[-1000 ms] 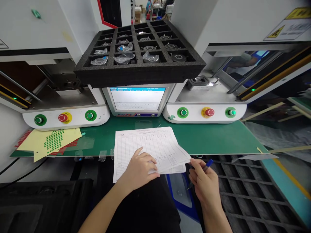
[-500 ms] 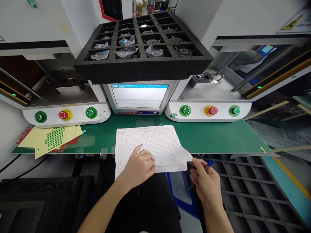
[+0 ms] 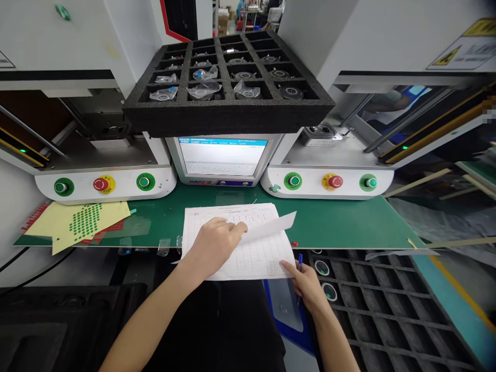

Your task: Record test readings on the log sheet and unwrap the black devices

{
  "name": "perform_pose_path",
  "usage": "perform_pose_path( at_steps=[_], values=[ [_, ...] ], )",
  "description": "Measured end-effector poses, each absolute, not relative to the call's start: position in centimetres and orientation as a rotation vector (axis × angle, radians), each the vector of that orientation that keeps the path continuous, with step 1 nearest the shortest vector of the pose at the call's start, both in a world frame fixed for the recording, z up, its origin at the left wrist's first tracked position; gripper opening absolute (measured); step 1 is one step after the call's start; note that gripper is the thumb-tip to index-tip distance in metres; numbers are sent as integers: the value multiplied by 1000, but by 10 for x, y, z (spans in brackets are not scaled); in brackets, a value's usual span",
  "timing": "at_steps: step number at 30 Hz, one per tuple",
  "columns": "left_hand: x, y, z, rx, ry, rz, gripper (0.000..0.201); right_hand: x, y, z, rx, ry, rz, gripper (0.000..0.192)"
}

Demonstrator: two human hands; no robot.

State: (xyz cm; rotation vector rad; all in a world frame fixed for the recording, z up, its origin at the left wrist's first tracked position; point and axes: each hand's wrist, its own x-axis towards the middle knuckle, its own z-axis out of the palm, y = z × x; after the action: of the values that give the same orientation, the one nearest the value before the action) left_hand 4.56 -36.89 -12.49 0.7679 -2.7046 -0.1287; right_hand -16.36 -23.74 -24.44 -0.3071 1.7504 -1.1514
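both bare forearms extended forward from the body. the left hand lay palm down, fingers curled and pinching at the tips, wrist straight. the right hand sat lower and nearer, fingers closed in a grip, thumb pointing forward-left.

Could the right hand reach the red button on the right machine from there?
Probably yes: the right hand holds a pen at the paper's corner, and only bare green mat lies before the red button.
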Motion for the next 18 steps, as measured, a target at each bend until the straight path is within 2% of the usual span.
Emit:
perform_pose_path(
  at_steps=[4,11,14,18],
  values=[
    [45,-374,-113,703,-2808,-139,33,-167,-239,-230,-344,1723,-1106,52],
    [34,-386,-93,639,-2796,62,40,-164,-240,-203,-364,1713,-1173,59],
    [32,-393,-80,661,-2791,110,46,-163,-239,-195,-349,1623,-1252,55],
    [37,-403,-58,687,-2693,-70,43,-169,-231,-185,-281,1509,-1321,50]
  ],
)
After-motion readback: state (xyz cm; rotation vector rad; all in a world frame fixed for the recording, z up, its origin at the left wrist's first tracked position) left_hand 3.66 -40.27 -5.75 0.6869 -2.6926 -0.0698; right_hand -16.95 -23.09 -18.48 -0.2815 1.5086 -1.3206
